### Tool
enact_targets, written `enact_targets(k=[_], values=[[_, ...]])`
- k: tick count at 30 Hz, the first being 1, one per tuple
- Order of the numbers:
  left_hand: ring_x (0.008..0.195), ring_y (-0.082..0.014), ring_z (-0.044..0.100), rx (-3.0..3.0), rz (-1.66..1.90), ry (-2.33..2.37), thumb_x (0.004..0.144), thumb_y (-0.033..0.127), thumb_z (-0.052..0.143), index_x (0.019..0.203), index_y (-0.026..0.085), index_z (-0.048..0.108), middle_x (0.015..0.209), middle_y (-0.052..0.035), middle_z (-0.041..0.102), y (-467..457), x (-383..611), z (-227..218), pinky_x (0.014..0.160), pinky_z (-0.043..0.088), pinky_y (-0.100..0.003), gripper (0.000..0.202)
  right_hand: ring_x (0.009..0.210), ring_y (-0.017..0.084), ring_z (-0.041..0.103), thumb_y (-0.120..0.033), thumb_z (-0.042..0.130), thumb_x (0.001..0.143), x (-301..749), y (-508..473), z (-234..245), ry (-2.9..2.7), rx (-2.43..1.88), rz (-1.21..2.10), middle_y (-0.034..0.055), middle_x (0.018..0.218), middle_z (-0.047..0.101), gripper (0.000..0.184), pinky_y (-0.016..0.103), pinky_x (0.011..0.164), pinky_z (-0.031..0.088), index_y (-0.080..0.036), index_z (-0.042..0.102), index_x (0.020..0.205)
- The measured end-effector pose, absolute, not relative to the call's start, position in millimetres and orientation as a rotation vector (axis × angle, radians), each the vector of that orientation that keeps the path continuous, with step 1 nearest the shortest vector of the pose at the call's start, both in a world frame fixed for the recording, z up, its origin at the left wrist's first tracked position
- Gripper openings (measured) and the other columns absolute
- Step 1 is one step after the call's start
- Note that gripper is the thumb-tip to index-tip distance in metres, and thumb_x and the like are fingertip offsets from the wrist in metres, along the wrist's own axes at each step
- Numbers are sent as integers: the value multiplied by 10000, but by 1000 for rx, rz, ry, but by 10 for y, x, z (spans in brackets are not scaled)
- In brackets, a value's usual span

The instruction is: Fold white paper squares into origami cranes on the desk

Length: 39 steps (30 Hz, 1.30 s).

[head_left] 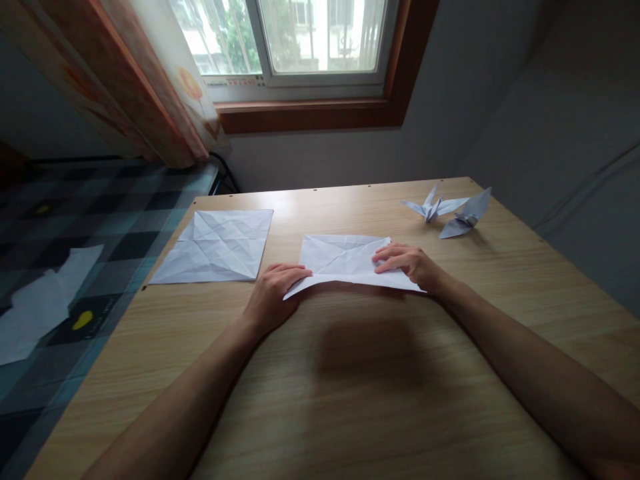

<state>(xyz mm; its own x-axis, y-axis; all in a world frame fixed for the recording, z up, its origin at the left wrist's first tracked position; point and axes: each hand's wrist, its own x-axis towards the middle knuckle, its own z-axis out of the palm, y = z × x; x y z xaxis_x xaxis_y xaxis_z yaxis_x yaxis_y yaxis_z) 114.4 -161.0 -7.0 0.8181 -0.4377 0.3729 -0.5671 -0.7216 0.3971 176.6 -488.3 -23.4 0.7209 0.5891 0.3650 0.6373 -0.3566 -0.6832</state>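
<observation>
A white creased paper sheet [340, 259] lies folded on the wooden table [380, 393] in front of me. My left hand [273, 293] pinches its lifted near-left corner, fingers curled round the edge. My right hand [407, 263] rests on the sheet's right side, its fingers pressed flat on the paper. A second creased square sheet [217, 245] lies unfolded to the left, untouched. Two finished paper cranes [434, 205] [467, 215] stand at the table's far right.
A bed with a checked cover [75, 227] runs along the table's left side, with a white paper scrap [40, 303] on it. A window [295, 40] and a curtain [150, 87] are behind the table. A grey wall is to the right.
</observation>
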Motion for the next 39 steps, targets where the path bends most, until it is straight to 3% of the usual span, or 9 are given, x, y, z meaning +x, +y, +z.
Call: enact_targets(k=[4,8,10,13,16,20,28,33,39], values=[[701,-187,659,2525,452,-521,918,365,445,766,192,657,726,-51,701,-1650,1096,-83,731,506,-314,313,830,235,646,-461,811,663,1681,-4851,-181,-839,-2035,-28,73,924,718,256,349,812,486,-217,736,672],[563,-160,601,2490,421,-293,886,421,499,832,188,623,632,-12,633,-1644,1083,-110,548,465,-256,270,628,168,534,-525,659,806,1666,-4815,-210,-769,-2104,-81,16,602,578,505,300,666,420,-204,524,439],[520,-152,571,2509,423,-243,866,420,535,952,191,616,596,20,594,-1639,1096,-121,522,447,-250,257,649,174,518,-538,581,851,1683,-4788,-226,-744,-2167,-118,17,582,543,542,308,675,402,-211,472,432],[618,-172,606,2565,488,-205,832,367,597,1316,197,465,741,5,642,-1649,1126,-132,604,494,-286,530,705,200,523,-508,568,843,1703,-4745,-240,-601,-2347,-213,33,641,552,477,330,697,403,-220,449,482],[997,-273,615,2652,667,-258,788,319,662,1493,177,225,1181,-136,615,-1681,1138,-134,862,506,-421,842,745,233,530,-460,658,746,1690,-4713,-252,-421,-2507,-354,40,722,553,314,355,708,428,-222,497,619],[1385,-339,333,2790,665,-491,867,345,592,1484,199,310,1501,-159,371,-1746,1116,-128,1108,317,-500,694,966,307,549,-365,663,749,1606,-4637,-228,-440,-2516,-563,120,994,588,273,434,860,455,-179,587,934],[1409,-309,328,2796,68,-978,967,453,425,1393,345,479,1503,-36,424,-1842,1075,-121,1142,220,-555,443,1430,318,253,-379,459,955,1433,-4299,-188,-1137,-2607,-448,201,1511,348,549,495,1174,206,-70,417,1406],[1252,-266,517,2704,187,-1012,964,348,461,1139,310,676,1281,-40,633,-1921,1042,-81,1095,322,-512,280,1430,304,275,-464,421,966,1427,-4225,-274,-1272,-2609,-153,201,1527,315,644,488,1159,266,-76,337,1472],[1407,-285,341,2846,95,-910,973,408,393,1433,214,422,1506,-117,405,-1941,1061,-141,1154,251,-492,500,1434,308,263,-498,379,979,1410,-4202,-265,-1282,-2689,-74,189,1543,271,666,499,1166,241,-63,322,1480]])
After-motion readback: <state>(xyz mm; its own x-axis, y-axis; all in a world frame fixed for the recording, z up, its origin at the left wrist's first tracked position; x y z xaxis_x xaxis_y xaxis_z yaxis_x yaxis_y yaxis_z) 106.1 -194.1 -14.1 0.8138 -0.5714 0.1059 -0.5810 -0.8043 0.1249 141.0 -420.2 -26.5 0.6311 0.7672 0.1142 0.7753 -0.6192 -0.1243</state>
